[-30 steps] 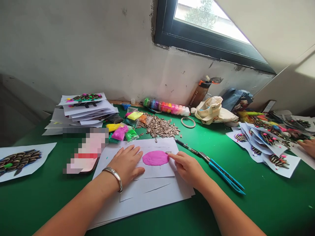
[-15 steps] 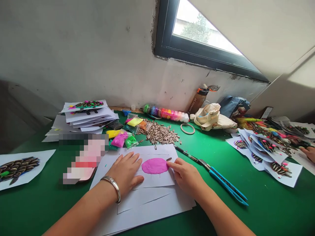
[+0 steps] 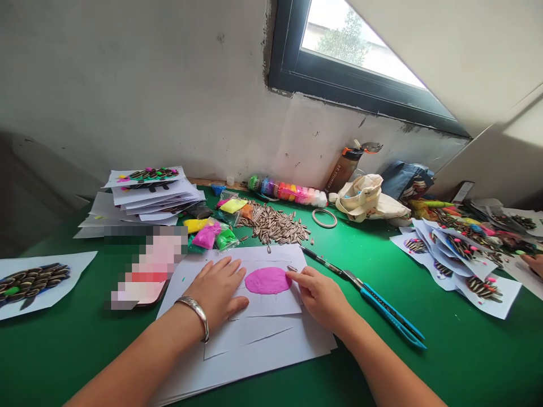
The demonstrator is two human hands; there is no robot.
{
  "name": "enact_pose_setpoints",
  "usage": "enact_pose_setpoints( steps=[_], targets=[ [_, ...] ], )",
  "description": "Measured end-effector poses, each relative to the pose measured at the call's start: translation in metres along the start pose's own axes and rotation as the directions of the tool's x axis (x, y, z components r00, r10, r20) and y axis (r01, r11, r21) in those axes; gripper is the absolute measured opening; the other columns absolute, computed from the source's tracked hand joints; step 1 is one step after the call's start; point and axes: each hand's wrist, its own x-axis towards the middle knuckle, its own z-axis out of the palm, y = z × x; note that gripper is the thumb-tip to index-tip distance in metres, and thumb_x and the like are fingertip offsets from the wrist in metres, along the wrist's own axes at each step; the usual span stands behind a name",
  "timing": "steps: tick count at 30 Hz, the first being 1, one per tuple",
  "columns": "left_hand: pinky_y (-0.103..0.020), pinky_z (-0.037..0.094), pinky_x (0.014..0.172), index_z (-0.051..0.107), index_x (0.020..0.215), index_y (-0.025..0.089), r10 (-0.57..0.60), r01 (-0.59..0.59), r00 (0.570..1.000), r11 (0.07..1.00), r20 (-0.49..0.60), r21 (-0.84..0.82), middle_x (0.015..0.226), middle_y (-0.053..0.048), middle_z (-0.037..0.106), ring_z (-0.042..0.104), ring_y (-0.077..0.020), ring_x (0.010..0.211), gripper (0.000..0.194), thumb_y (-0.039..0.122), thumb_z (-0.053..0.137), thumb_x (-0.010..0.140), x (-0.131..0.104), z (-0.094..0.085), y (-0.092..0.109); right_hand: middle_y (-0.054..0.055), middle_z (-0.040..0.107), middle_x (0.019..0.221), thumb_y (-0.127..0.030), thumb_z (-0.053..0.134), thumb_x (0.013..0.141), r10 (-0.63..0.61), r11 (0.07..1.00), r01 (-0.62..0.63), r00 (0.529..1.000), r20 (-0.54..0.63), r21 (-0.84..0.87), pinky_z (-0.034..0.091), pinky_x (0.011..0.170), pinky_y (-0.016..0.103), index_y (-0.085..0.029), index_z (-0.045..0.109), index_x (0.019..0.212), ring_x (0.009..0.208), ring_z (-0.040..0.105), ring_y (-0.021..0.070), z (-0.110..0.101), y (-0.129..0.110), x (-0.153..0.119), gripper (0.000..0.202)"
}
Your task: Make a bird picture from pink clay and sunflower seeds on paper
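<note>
Covering the whole work area is a green table [image 3: 466,350], set against a rough grey-white plastered wall [image 3: 139,85] with a dark-framed window [image 3: 365,62] cut at a slant; foliage shows through the glass.

Near centre lies a stack of white paper sheets [image 3: 254,345]. On the top sheet sits a flat oval of pink clay [image 3: 267,280]. Left hand [image 3: 218,291], a silver bracelet [image 3: 195,314] at its wrist, lies palm down on the paper just left of the clay, fingers slightly spread, gripping nothing. Right hand [image 3: 320,297] rests at the right edge of the clay, forefinger extended and touching that edge, the other fingers curled loosely; a single sunflower seed [image 3: 292,268] lies just beyond the fingertip. Whether the finger touches the seed cannot be told.

Right of the hand: a blue-handled utility knife [image 3: 384,314], lying diagonally on the table. Behind the paper: a heap of striped sunflower seeds [image 3: 275,225], small bags of coloured clay [image 3: 212,232], a row of clay tubs [image 3: 288,192], a tape ring [image 3: 324,217], a cloth bag [image 3: 367,198], a bottle [image 3: 345,164] against the wall.

Far left: a pile of finished seed pictures [image 3: 144,195]; one more sheet [image 3: 38,280] at the left edge. Right side: further seed pictures [image 3: 458,254] fanned out, with another person's hand [image 3: 535,263] at the frame edge.
</note>
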Motion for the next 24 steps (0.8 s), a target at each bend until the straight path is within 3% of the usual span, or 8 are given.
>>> enact_pose_setpoints(
  steps=[12,15,24],
  targets=[
    [-0.056,0.027,0.109,0.053,0.130,0.021,-0.006,0.006,1.000,1.000,-0.005,-0.012,0.143,-0.011,0.045,0.032,-0.0345,0.135,0.050,0.037,0.058,0.083,-0.0002,0.0012,0.0002,0.000,0.060,0.094,-0.008,0.043,0.081,-0.009,0.995,0.012,1.000,0.030,-0.103,0.035,0.060,0.021,-0.037,0.056,0.125,0.076,0.059,0.0122,0.0019,-0.0004,0.0015,0.055],
    [-0.055,0.026,0.109,0.054,0.129,0.022,-0.008,0.008,1.000,1.000,-0.006,-0.004,0.143,-0.010,0.046,0.033,-0.0335,0.135,0.049,0.037,0.058,0.083,-0.0009,0.0006,0.0012,0.000,0.059,0.094,-0.006,0.042,0.079,0.017,0.996,-0.015,1.000,0.022,-0.093,0.035,0.060,0.021,-0.037,0.048,0.134,0.075,0.058,0.0122,0.0013,-0.0024,0.0025,0.063],
    [-0.055,0.027,0.109,0.053,0.131,0.023,-0.006,0.006,1.000,1.000,0.001,0.011,0.143,-0.010,0.045,0.032,-0.0332,0.136,0.050,0.038,0.058,0.083,0.0001,0.0014,0.0008,0.000,0.056,0.091,-0.006,0.041,0.079,0.005,0.979,0.009,0.997,0.071,-0.204,0.025,0.054,0.024,-0.042,0.045,0.133,0.071,0.055,0.0131,-0.0012,-0.0092,0.0084,0.065]
  ],
)
